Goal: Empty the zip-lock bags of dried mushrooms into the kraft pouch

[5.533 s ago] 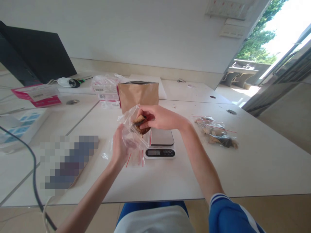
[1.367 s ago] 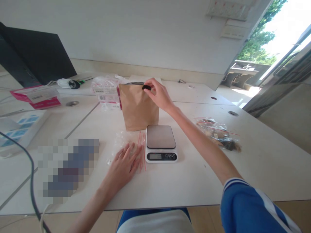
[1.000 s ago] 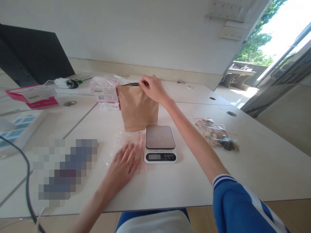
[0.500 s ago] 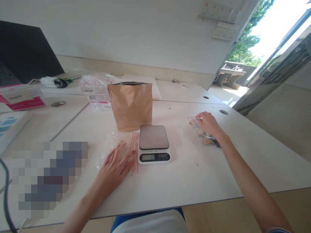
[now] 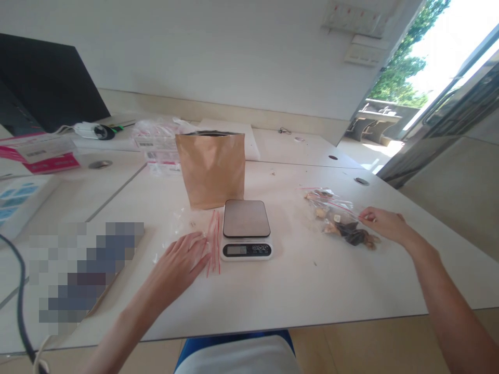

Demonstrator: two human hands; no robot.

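Presently, your right hand (image 5: 380, 222), right of frame, has its fingers pinched together on the corner of a filled bag (image 5: 351, 234), which lies on the desk (image 5: 292, 291) against a second bag (image 5: 320, 194). Your left hand (image 5: 181, 257), lower left of centre, rests palm-down on the clear bags (image 5: 212, 228), fingers slightly spread, gripping nothing. Step in hand, as judged: taking hold of the filled bag. The next move calls for a firm pinch.

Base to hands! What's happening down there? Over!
Left hand on flat clear bags. Right hand at the edge of the filled bags, grip unclear. Scale between the hands; paper bag upright behind it.
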